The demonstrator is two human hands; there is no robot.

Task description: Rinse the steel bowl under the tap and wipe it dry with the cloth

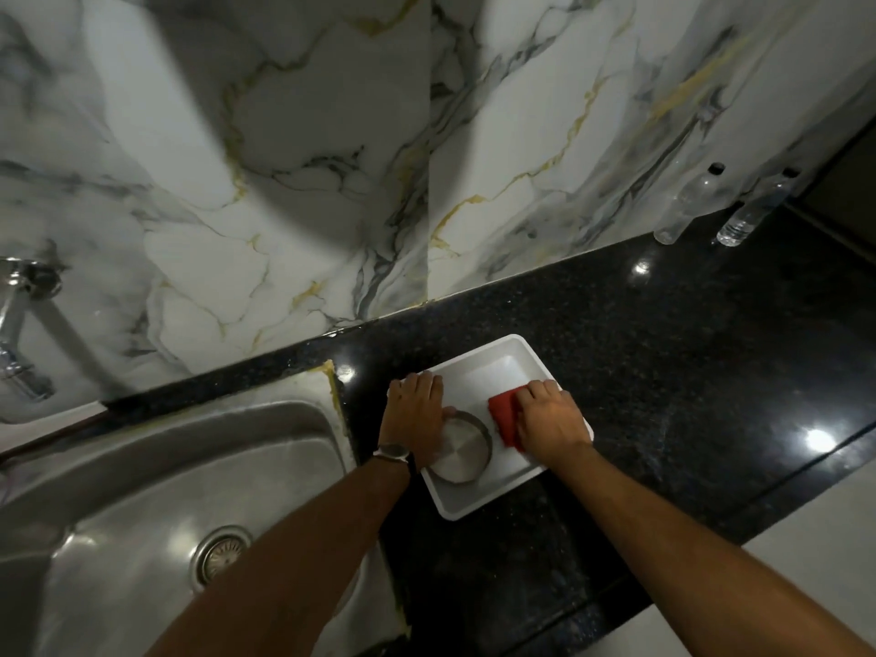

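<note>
A round steel bowl [462, 448] lies in a white tray [497, 362] on the black counter. My left hand [417, 414], with a watch on its wrist, rests on the bowl's left rim, thumb over the far edge. A folded red cloth [505, 414] lies in the tray just right of the bowl. My right hand [550, 419] lies on top of the cloth, fingers curled over its far edge. The chrome tap [19, 320] juts from the marble wall at the far left, above the steel sink [189, 490]. No water runs from it.
The black granite counter [663, 372] stretches to the right of the tray. Two clear plastic bottles [692, 201] [753, 211] stand against the marble wall at the back right. The sink drain [220, 554] is below and left of the tray.
</note>
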